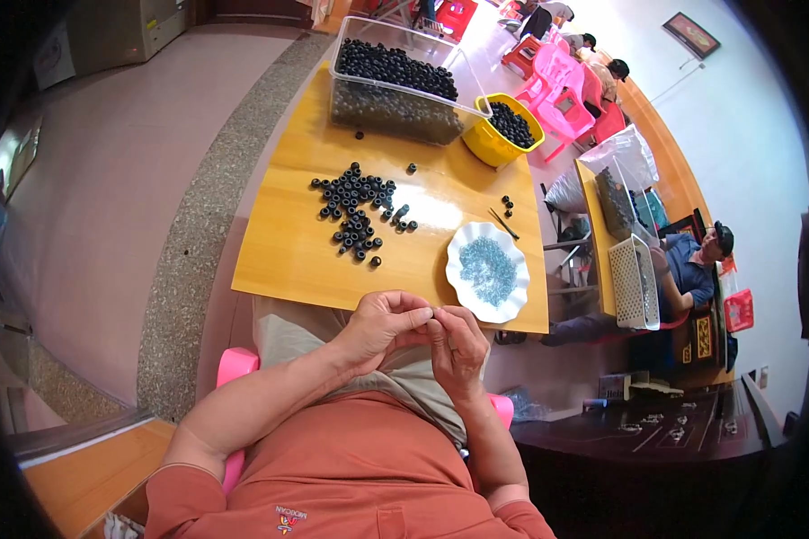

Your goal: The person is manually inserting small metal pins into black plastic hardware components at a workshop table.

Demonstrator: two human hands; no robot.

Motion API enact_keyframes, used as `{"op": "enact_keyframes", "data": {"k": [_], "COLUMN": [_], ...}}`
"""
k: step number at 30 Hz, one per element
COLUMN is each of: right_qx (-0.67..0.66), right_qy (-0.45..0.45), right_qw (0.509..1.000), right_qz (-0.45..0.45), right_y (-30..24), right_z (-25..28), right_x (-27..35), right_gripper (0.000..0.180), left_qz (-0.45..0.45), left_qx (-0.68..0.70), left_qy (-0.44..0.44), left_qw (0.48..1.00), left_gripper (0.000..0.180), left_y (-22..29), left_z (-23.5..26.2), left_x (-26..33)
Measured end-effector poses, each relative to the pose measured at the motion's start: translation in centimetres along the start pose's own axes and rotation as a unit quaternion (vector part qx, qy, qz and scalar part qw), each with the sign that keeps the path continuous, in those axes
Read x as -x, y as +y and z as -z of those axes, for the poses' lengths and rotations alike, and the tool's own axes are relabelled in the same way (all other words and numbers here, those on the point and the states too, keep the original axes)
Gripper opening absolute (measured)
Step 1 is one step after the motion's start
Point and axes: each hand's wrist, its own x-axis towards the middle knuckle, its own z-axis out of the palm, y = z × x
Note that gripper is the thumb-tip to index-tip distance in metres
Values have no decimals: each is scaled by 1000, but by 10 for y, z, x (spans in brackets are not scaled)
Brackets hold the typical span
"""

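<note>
My left hand [379, 331] and my right hand [459, 349] meet just off the table's near edge. The thumb and fingers of each are pinched together, fingertips touching, around something small and mostly hidden. Beyond them a white scalloped dish [456, 280] holds many tiny pale blue, clear-looking pieces. Dark tweezers [503, 224] lie behind the dish, near a few small black pieces [507, 206]. Left of the dish, a loose pile of small black ring-shaped pieces [355, 199] is spread over the wooden tabletop [274, 242].
At the table's far end stand a clear plastic bin [395, 133] and a yellow tub [490, 151], both holding black pieces. A second table at right bears a white perforated basket [634, 283]; a person sits beside it. Pink chairs [557, 85] and other people are farther back.
</note>
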Motion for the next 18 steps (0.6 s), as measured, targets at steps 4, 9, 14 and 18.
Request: {"op": "enact_keyframes", "data": {"k": [4, 9, 14, 18], "right_qx": [-230, -12, 138, 205], "right_qy": [-108, -107, -191, -233], "right_qw": [945, 993, 972, 949], "right_qz": [-207, -46, 5, 60], "right_y": [18, 25, 54, 74], "right_z": [16, 13, -24, -49], "right_x": [-6, -74, -109, -117], "right_gripper": [8, 6, 17, 20], "left_qz": [-7, -26, -32, -29], "left_qx": [-5, 26, 36, 43], "left_qy": [4, -5, -7, 4], "left_qw": [1000, 999, 999, 999], "left_gripper": [14, 15, 18, 17], "left_y": [4, 1, 2, 5], "left_z": [-2, -1, 1, -1], "left_x": [-1, -2, -3, -4]}}
